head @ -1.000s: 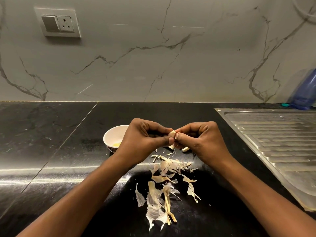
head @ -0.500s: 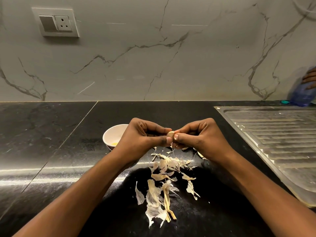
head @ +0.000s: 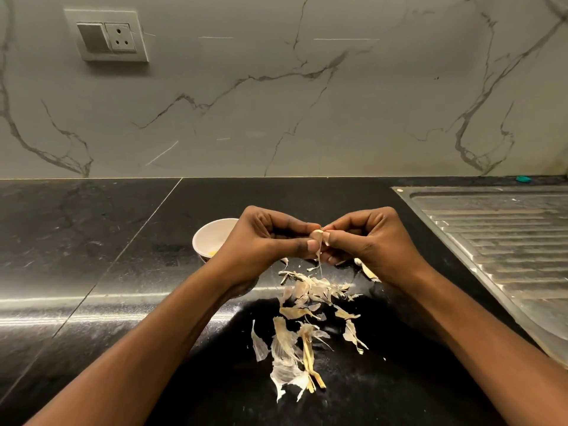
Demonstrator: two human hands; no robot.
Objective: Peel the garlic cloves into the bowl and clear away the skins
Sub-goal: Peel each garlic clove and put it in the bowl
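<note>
Pinching a part-peeled garlic clove [head: 316,234] between left hand [head: 264,241] and right hand [head: 368,244], both curled, just right of the bowl [head: 212,233], a person appears mid-task, shed skins [head: 307,302] lying uncleared on the near counter [head: 92,241].

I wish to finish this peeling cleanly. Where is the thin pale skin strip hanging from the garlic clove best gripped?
Probably pinch the thin pale skin strip high, just under the small pale garlic clove, coming from below with the right hand. It hangs free downward there, while the left hand pinches the clove.
</note>
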